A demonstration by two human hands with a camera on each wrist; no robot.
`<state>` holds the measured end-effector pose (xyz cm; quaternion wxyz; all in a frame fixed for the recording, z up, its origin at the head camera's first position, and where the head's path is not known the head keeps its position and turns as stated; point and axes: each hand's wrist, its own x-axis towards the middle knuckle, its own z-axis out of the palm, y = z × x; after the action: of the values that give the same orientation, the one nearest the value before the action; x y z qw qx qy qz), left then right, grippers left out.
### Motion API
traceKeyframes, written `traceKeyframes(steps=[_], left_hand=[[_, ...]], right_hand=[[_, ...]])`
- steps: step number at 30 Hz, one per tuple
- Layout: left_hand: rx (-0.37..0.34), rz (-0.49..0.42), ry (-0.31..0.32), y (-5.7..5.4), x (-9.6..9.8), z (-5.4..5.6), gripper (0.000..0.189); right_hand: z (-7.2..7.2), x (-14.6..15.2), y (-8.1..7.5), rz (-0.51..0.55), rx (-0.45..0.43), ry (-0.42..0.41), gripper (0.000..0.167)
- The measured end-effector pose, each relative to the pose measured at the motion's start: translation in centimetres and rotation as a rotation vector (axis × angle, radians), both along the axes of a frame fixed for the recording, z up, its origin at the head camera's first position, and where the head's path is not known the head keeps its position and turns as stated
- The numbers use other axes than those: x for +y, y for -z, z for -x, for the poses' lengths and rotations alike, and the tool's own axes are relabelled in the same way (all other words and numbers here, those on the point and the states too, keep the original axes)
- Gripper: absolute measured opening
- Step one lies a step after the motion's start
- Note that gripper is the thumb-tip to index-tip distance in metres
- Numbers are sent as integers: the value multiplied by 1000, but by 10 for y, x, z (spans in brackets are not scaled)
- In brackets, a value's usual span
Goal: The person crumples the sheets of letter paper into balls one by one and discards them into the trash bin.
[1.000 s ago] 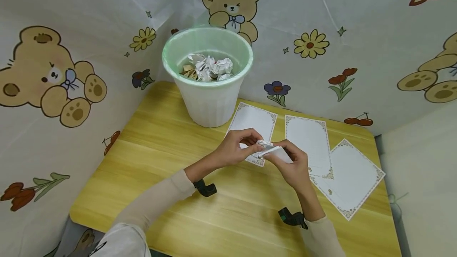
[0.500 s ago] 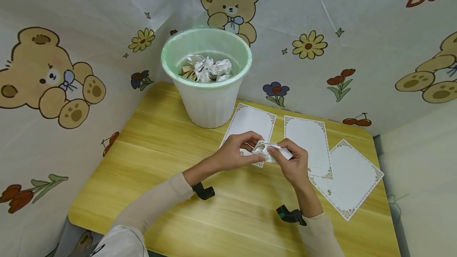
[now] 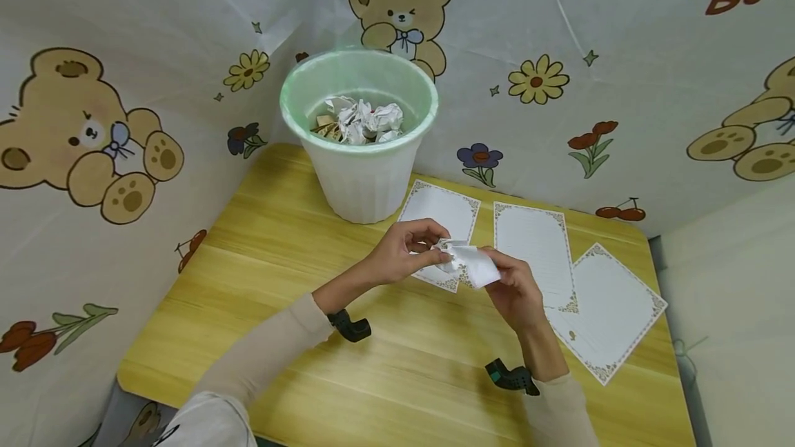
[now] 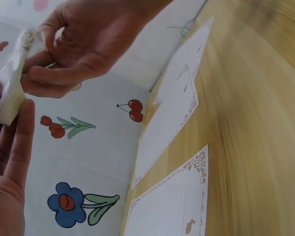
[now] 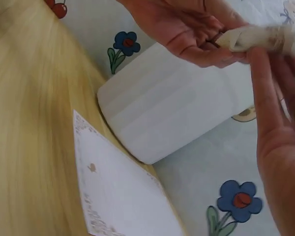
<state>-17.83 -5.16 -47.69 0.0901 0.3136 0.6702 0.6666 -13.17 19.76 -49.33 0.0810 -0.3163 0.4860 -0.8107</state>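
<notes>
Presently | crumpled paper | between both hands | above the table

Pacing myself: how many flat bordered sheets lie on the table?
3: left sheet near the wastebasket, partly hidden by the left hand; middle sheet; right sheet, partly under the middle one. Others could lie beneath.
</notes>
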Motion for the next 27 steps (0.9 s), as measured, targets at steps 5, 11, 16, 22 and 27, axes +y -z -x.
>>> traceKeyframes(steps=[5,11,16,22,27], left_hand=[[-18,11,49,-2,0,1,24],[34,60,15,3,1,0,24],[109,104,-6,7,4,-3,20],[132,115,-68,8,7,-6,22],[139,129,-74,6,8,-8,23]], right_hand=[[2,1,6,57,16,-68,51],[4,-7,9,-64,49,87,44],[5,-16,8,-95,65,235,36],[7,-22,7,-104,118,386,20],[7,-20,7,-167,133,439,19]])
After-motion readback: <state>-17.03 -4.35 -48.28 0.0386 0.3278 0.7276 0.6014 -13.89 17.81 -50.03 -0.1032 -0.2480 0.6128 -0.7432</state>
